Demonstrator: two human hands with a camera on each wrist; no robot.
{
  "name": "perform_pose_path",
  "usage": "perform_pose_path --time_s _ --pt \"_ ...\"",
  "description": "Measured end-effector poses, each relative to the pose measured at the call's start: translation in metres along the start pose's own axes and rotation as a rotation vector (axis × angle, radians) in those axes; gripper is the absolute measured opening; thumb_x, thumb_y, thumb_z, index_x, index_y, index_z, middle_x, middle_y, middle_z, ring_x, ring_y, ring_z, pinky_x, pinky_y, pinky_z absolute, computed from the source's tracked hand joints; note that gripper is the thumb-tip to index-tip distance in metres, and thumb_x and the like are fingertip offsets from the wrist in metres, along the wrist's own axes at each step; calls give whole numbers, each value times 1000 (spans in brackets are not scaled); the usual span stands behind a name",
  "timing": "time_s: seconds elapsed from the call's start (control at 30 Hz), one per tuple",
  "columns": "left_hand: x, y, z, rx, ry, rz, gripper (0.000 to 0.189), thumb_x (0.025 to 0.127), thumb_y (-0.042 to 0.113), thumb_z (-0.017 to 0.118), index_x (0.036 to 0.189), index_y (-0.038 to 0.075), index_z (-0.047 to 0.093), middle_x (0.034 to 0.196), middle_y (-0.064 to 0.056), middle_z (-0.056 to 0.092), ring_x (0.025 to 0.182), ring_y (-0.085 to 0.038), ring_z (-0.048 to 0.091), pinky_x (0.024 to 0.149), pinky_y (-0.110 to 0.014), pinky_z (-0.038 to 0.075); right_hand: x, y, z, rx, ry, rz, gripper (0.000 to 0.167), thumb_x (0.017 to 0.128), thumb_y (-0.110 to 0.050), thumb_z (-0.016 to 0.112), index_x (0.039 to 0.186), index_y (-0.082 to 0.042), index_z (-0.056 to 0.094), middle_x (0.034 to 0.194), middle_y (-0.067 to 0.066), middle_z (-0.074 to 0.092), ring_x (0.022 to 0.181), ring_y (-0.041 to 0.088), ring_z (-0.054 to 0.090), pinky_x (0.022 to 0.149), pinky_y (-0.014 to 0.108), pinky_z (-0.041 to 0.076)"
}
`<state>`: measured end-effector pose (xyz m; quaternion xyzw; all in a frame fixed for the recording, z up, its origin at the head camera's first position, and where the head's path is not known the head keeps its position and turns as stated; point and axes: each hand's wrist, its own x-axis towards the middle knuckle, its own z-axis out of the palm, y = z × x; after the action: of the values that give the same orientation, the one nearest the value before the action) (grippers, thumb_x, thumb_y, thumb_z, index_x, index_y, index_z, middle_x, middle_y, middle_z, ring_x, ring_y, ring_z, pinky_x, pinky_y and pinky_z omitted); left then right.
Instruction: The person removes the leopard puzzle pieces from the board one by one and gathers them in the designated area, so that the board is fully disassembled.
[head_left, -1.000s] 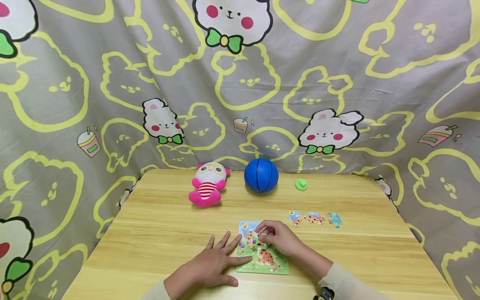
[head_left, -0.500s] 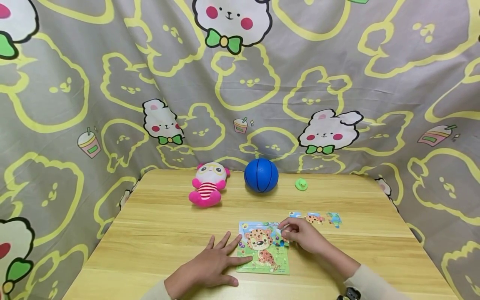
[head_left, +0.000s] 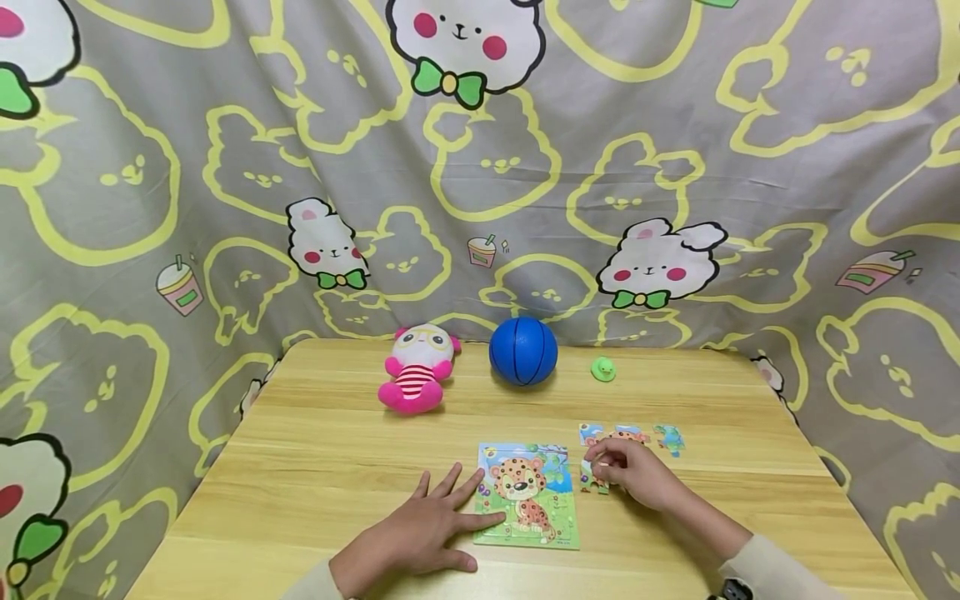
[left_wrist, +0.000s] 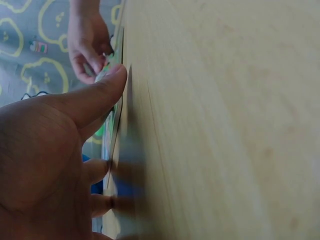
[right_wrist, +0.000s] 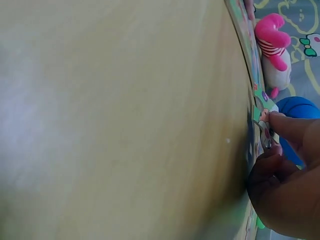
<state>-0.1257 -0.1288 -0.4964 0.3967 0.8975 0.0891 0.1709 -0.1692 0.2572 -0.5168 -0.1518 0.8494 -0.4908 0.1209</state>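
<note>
The puzzle board (head_left: 528,533), printed with a spotted leopard cub, lies flat on the wooden table. My left hand (head_left: 420,527) rests palm down with spread, straight fingers, its fingertips on the board's left edge. Right of the board, my right hand (head_left: 636,475) pinches a puzzle piece (head_left: 589,482) between thumb and fingers. In the right wrist view, that hand (right_wrist: 287,165) holds the piece (right_wrist: 261,116) tilted up by its edge. Just beyond the hand lie loose pieces: a blue-topped one (head_left: 589,431), a spotted one (head_left: 628,434) partly covered, and a blue-green one (head_left: 670,438).
Along the table's back stand a pink plush toy (head_left: 416,373), a blue ball (head_left: 522,352) and a small green toy (head_left: 603,369). A patterned grey curtain (head_left: 525,192) hangs behind and on both sides of the table (head_left: 315,433).
My right hand has moved right, from above the board to beside it, carrying the puzzle piece. The leopard's face is now uncovered. My left hand has stayed in place.
</note>
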Motion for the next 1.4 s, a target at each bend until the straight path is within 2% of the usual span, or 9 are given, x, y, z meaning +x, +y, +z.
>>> perform_pose_path --time_s 0.3,0.7,1.0,1.4 --pt "0 -1 1 -4 -3 1 66 93 67 57 154 57 34 173 -7 13 155 -48 14 108 -80 26 -2 4 2 -117 63 -43 13 98 -13 71 110 -10 73 96 0 68 75 9 52 65 25 45" --pt "0 -1 1 -12 -1 1 66 93 66 58 154 57 34 173 -8 13 155 -48 14 108 -80 26 -4 8 4 -184 102 -67 13 97 -14 72 110 -14 74 89 -1 61 71 8 47 61 26 41" --pt "0 -1 0 -12 -1 -2 66 93 66 58 154 57 34 173 -8 13 155 -48 13 108 -80 25 -3 8 4 -204 101 -59 14 96 -14 72 110 -15 76 99 -2 65 73 8 48 63 26 43" --pt "0 -1 2 -3 4 -2 66 93 66 58 154 58 34 173 -8 14 155 -48 14 108 -80 26 -1 -1 4 -142 69 -73 19 97 -13 72 115 -8 74 109 5 67 74 8 55 62 25 49"
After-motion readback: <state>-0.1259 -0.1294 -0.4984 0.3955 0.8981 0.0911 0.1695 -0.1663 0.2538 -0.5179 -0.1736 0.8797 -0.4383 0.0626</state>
